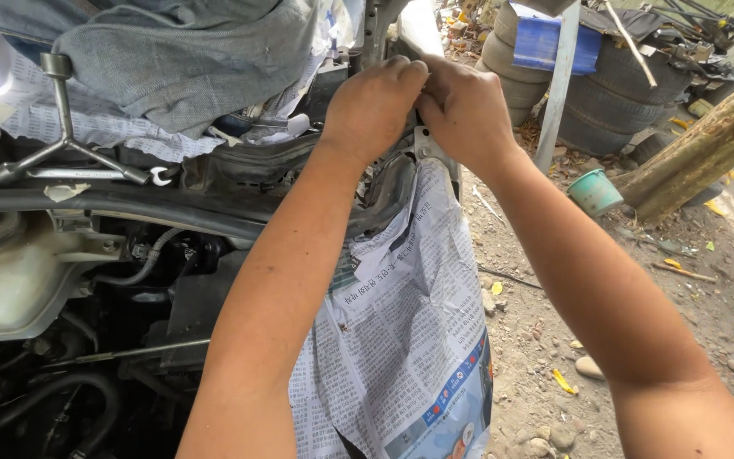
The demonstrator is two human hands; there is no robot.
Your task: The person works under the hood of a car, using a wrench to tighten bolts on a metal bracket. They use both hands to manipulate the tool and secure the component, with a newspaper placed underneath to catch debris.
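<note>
Already the newspaper sheet (409, 340) hung down over the car's front corner, its top edge up at the body panel (422, 140) where both hands met; the left hand (373, 106) and right hand (462, 110) were closed, pinching that edge, fastening seemingly unfinished. Nearby lay a three-way wrench (63, 144), grey cloth (180, 59) and stacked tyres (605, 93)

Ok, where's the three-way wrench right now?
In the head view the three-way wrench lies upper left on the engine bay's edge, beside a spanner and below the grey cloth, left of both hands.
</note>
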